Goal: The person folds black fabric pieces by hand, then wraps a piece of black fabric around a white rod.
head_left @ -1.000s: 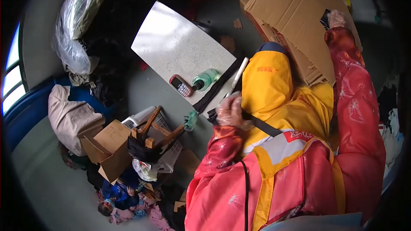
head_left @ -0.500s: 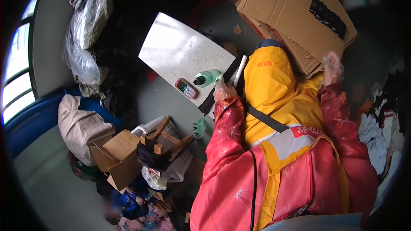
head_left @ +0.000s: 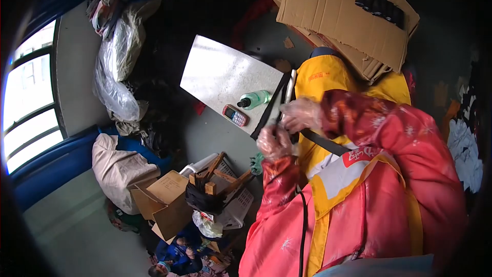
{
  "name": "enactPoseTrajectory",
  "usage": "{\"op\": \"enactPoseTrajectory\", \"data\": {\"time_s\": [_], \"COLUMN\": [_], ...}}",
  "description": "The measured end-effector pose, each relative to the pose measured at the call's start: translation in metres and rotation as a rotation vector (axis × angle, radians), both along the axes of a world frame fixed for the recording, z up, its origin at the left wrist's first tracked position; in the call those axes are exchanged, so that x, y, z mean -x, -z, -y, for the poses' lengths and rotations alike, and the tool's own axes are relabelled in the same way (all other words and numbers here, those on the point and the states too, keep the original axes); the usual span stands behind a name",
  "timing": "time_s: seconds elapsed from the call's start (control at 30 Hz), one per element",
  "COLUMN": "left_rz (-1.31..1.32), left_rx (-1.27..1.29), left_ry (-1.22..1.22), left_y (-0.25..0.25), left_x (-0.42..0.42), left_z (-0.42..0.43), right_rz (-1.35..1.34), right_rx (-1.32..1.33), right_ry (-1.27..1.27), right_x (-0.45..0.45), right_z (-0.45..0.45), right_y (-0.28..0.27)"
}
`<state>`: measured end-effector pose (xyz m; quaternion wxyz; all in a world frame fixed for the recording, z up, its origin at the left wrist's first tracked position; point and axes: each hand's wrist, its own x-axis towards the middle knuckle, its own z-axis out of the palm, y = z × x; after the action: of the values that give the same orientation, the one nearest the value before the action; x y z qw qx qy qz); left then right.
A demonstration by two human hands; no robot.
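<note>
My left hand (head_left: 275, 142), in a clear plastic glove, is closed at the near edge of the white board (head_left: 220, 66), by a black strip (head_left: 271, 110). Close beside it is my right hand (head_left: 302, 114), also gloved, with its fingers bent together over the strip's end. What each pinches is too small to make out. On the board lie a green bottle (head_left: 254, 99) with a black cap and a red phone (head_left: 235, 116). A white rod (head_left: 291, 86) rests along the board's edge beside my yellow apron (head_left: 328, 74).
Flattened cardboard (head_left: 338, 10) carries a row of black rolled pieces (head_left: 379, 6) at upper right. An open carton (head_left: 171, 195), a wooden stool (head_left: 225, 180) and a white basket (head_left: 238, 208) stand lower left. Near the bottom, a person in blue (head_left: 177, 256) is visible. Pale cloth (head_left: 464, 149) is heaped at right.
My right hand has left the black pieces on the cardboard and come across beside my left hand. The view has shifted, moving the board and stool rightward and down in frame.
</note>
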<state>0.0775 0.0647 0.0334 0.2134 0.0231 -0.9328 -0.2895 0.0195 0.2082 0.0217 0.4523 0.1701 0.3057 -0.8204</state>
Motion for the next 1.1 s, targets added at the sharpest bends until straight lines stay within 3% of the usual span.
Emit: {"op": "enactPoseTrajectory", "data": {"time_s": [0.03,0.1,0.13,0.17,0.23,0.27,0.3,0.33,0.37,0.4,0.43,0.5,0.53,0.57,0.63,0.7,0.77,0.83,0.9,1.03,1.1], "left_rz": [-0.001,0.098,0.102,0.271,0.478,0.612,0.747,0.691,0.653,0.724,0.792,0.875,0.888,0.883,0.532,0.453,0.688,0.761,0.710,0.861,0.892], "left_rx": [0.015,0.088,0.072,0.075,-0.053,-0.036,-0.020,-0.090,-0.290,-0.503,-0.716,-1.122,-1.170,-1.325,-0.648,-0.555,-1.675,-1.710,-1.486,-1.819,-1.864], "left_ry": [0.106,0.143,0.152,0.126,0.077,0.172,0.267,0.200,0.147,0.079,0.009,0.159,0.254,0.106,0.448,0.523,-0.038,-0.119,0.064,0.067,0.092], "left_y": [-0.014,-0.037,-0.041,-0.043,-0.041,-0.036,-0.034,-0.032,-0.030,-0.046,-0.061,-0.048,-0.055,-0.030,-0.030,-0.036,-0.054,-0.053,-0.048,-0.075,-0.077], "left_x": [-0.007,-0.027,-0.037,-0.049,-0.061,-0.058,-0.054,-0.048,-0.036,-0.018,-0.001,0.017,0.032,0.033,0.046,0.053,0.057,0.056,0.051,0.055,0.055], "left_z": [-0.003,-0.006,-0.002,0.005,0.007,0.010,0.013,0.007,0.004,-0.006,-0.017,-0.021,-0.031,-0.036,-0.039,-0.053,-0.071,-0.076,-0.071,-0.077,-0.080], "right_rz": [-0.013,-0.093,-0.286,-0.410,-0.398,-0.802,-0.805,-0.593,-0.380,-0.356,-0.375,-0.404,-0.567,-0.573,-0.840,-0.724,-0.627,-0.647,-0.670,-0.643,-0.666], "right_rx": [-0.039,-0.353,-0.511,-0.397,-0.612,-0.775,-0.780,-0.610,-0.438,-0.387,-0.279,-0.282,-0.316,-0.317,-0.598,-0.514,-0.505,-0.534,-0.560,-0.491,-0.501], "right_ry": [-0.154,0.133,-0.063,0.129,-0.013,-0.128,-0.134,-0.027,0.078,0.034,-0.003,-0.156,-0.154,-0.152,-0.283,-0.249,-0.176,-0.185,-0.194,-0.221,-0.223], "right_x": [0.008,0.010,0.022,0.024,0.037,0.033,0.030,0.025,0.022,0.020,0.015,0.012,0.008,0.007,0.005,0.002,-0.003,-0.004,-0.004,-0.001,0.000], "right_z": [0.019,0.032,0.017,0.008,-0.015,-0.026,-0.029,-0.032,-0.037,-0.046,-0.047,-0.059,-0.062,-0.067,-0.078,-0.085,-0.086,-0.086,-0.087,-0.088,-0.089], "right_y": [0.032,0.027,0.039,0.022,-0.020,0.006,-0.003,-0.022,-0.043,-0.066,-0.055,-0.080,-0.080,-0.075,-0.066,-0.066,-0.066,-0.062,-0.058,-0.053,-0.057]}}
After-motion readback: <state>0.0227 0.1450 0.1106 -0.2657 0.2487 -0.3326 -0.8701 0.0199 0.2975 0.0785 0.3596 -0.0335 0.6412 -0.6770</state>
